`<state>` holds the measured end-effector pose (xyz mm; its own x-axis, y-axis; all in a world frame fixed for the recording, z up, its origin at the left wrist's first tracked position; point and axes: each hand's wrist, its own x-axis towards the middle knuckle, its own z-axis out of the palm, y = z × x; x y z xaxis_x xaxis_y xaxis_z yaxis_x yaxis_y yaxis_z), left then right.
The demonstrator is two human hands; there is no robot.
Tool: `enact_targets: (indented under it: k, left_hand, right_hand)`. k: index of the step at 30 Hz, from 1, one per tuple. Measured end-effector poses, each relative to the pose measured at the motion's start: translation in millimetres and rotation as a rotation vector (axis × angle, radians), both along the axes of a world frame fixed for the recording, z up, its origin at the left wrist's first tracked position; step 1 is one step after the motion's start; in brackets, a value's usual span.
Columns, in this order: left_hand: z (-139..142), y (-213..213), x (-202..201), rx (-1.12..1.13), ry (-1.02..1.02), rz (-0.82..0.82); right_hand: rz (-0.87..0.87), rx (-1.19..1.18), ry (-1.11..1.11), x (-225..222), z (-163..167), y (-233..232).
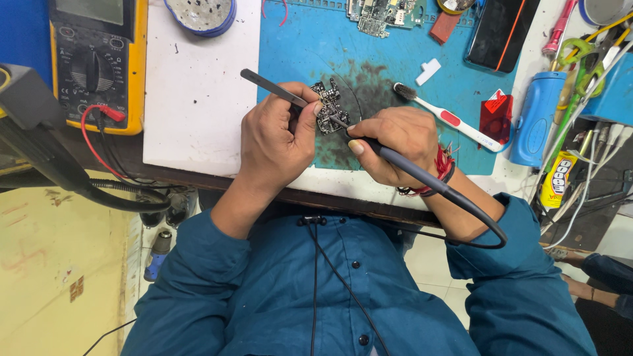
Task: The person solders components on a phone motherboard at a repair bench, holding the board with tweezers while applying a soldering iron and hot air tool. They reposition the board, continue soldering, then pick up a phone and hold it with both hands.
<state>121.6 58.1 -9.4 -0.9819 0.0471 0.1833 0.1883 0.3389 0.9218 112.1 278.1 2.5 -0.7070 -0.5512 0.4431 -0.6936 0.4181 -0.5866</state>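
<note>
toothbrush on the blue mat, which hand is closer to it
Right. The right hand, holding the soldering iron, sits just beside the toothbrush. The left hand, gripping the tweezers, is farther off, across the circuit board.

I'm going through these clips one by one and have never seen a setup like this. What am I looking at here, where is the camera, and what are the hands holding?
There is one picture, taken by a camera worn on the person's head and looking down, so the teal shirt fills the bottom and the bench lies at the top. No machine is at work, only two bare hands. The left hand grips metal tweezers, whose tip meets a small dark circuit board. The right hand holds a corded soldering iron like a pen, its tip on the same board. The board lies on a blue work mat. Nearby are a yellow multimeter, a white brush with a red grip, and a second circuit board.
</note>
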Motion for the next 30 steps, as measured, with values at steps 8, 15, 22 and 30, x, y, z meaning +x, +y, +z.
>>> enact_targets:
  k: [8,15,22,30]
  left_hand:
    - [0.7,0.4,0.0,0.005,0.014,-0.003]
    - [1.7,0.0,-0.4,-0.016,0.009,-0.003]
    - [1.6,-0.5,-0.3,-0.008,0.009,-0.005]
    - [1.1,-0.2,-0.2,-0.012,0.011,-0.004]
  right_hand:
    - [-0.001,-0.003,0.003,-0.3,0.2,-0.1]
    - [0.002,-0.008,-0.004,-0.6,0.6,-0.2]
    - [0.000,-0.003,0.001,-0.1,0.3,-0.6]
    - [-0.003,0.003,-0.007,-0.8,0.5,0.4]
